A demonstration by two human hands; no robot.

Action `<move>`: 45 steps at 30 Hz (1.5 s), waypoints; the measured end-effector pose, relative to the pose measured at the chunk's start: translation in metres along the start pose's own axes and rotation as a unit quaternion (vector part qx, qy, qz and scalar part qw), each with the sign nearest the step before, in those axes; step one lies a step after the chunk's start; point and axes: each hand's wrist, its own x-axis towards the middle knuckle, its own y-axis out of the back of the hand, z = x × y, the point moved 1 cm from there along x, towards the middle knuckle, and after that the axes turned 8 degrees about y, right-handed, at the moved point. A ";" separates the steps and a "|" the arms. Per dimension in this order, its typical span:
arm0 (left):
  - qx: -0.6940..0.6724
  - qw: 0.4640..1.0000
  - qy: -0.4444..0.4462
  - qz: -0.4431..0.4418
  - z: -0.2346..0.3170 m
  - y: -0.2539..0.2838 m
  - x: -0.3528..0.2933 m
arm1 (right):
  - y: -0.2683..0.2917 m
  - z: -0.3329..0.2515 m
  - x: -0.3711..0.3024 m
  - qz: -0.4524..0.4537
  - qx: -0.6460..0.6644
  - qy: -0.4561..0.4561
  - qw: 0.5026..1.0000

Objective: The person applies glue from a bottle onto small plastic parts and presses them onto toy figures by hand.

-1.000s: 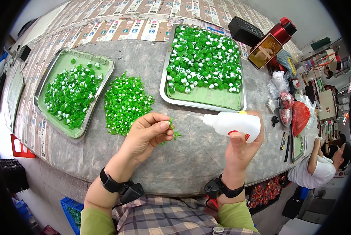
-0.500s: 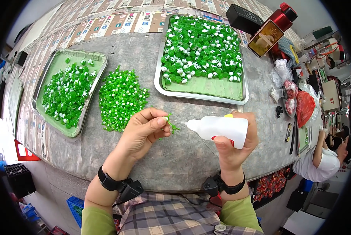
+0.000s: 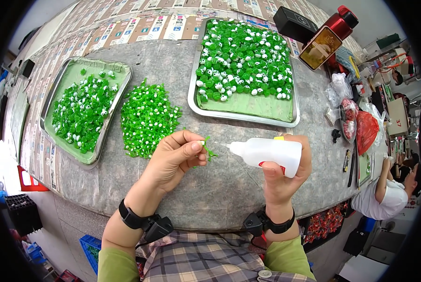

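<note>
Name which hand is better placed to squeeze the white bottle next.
Right, I'd judge: the right hand grips the white bottle, its nozzle toward the green piece that the left hand pinches.

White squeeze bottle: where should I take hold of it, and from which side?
Best on the wide body of the white squeeze bottle, coming from the right, probably as the right grip has it, thumb on the near side. Its narrow nozzle points left toward the green piece in the left grip, so that end should be left free.

White bottle (image 3: 277,154), bright green piece (image 3: 210,153), perhaps white-tipped, and plaid garment (image 3: 196,258).
</note>
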 end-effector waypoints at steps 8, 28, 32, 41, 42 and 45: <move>0.020 1.000 0.006 0.008 0.000 -0.002 -0.001 | 0.002 0.002 0.001 0.012 0.004 -0.007 1.000; 0.042 0.995 -0.083 0.046 0.002 -0.004 -0.002 | 0.001 0.002 -0.001 -0.004 0.007 -0.019 1.000; 0.043 0.995 -0.083 0.041 0.003 -0.004 -0.002 | 0.000 0.001 -0.001 -0.005 0.013 -0.028 1.000; 0.035 0.994 -0.089 0.052 0.003 -0.003 -0.001 | 0.021 0.012 0.011 0.051 0.088 -0.158 0.982; 0.033 0.994 -0.090 0.059 0.004 -0.003 -0.001 | 0.027 0.017 0.013 0.055 0.074 -0.176 0.980; 0.029 0.993 -0.091 0.065 0.005 -0.003 -0.003 | 0.044 0.029 0.007 0.038 0.051 -0.235 0.970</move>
